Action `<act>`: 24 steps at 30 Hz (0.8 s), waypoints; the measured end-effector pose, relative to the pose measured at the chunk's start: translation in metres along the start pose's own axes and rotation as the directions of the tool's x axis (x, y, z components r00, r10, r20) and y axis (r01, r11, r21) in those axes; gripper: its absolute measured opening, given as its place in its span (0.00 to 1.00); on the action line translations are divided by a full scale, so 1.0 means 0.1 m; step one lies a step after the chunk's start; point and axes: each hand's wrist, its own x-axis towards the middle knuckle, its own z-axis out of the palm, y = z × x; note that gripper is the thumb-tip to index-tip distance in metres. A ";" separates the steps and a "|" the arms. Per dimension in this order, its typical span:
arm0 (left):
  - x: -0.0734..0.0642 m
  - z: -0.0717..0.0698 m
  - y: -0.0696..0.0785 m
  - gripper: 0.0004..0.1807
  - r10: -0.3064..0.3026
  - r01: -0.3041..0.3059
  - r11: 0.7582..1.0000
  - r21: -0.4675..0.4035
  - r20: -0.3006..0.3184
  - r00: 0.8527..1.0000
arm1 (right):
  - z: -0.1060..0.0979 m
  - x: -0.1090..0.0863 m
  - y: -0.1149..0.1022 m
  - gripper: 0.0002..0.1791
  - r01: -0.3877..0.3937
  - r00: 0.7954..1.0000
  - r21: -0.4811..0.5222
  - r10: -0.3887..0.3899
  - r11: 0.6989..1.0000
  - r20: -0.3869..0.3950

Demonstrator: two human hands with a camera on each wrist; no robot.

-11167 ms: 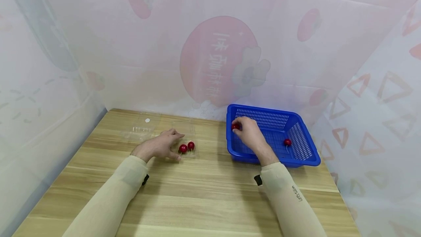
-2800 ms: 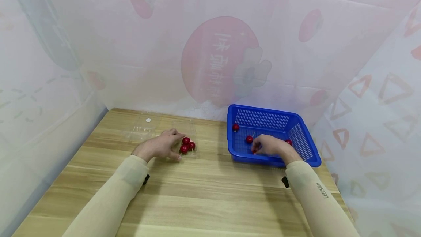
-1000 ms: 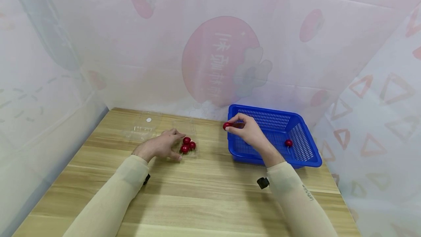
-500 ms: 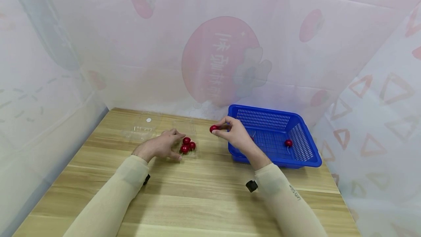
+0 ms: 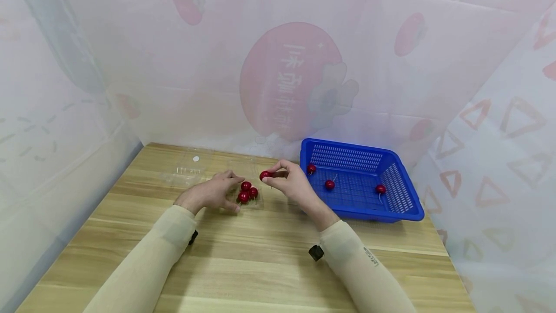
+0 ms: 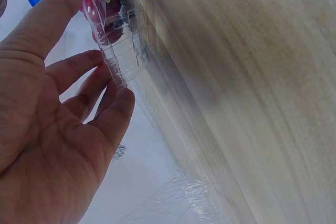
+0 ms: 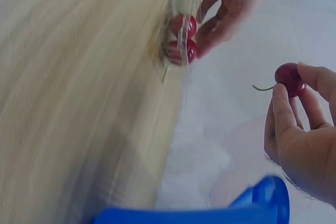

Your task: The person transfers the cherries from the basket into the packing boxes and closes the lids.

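Note:
My right hand (image 5: 292, 182) pinches a red cherry (image 5: 264, 175) between thumb and fingertips, just right of and above a small clear plastic box (image 5: 256, 204). In the right wrist view a thin green stem hangs from the held cherry (image 7: 289, 78). Three cherries sit grouped in the box, one of them a front cherry (image 5: 243, 197). My left hand (image 5: 210, 191) grips the box from its left side, thumb at the front and fingers behind, as the left wrist view shows at the box wall (image 6: 118, 59). Its open lid (image 5: 243, 165) stands behind.
To the right, a blue plastic basket (image 5: 360, 214) holds three cherries: a left one (image 5: 311, 169), a middle one (image 5: 329, 184) and a right one (image 5: 380, 189). Another clear plastic container (image 5: 187, 165) lies at the back left of the wooden table (image 5: 260, 264), near the printed backdrop.
Over the last seconds my right hand has taken a cherry from the basket and moved left to the box. The box holds one more cherry than 11.2 s ago. My left hand stays put.

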 end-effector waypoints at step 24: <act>0.00 -0.01 -0.02 0.51 0.020 -0.020 1.000 0.000 -0.021 1.000 | 0.55 0.11 0.12 0.11 -0.104 0.994 0.167 0.096 0.981 0.055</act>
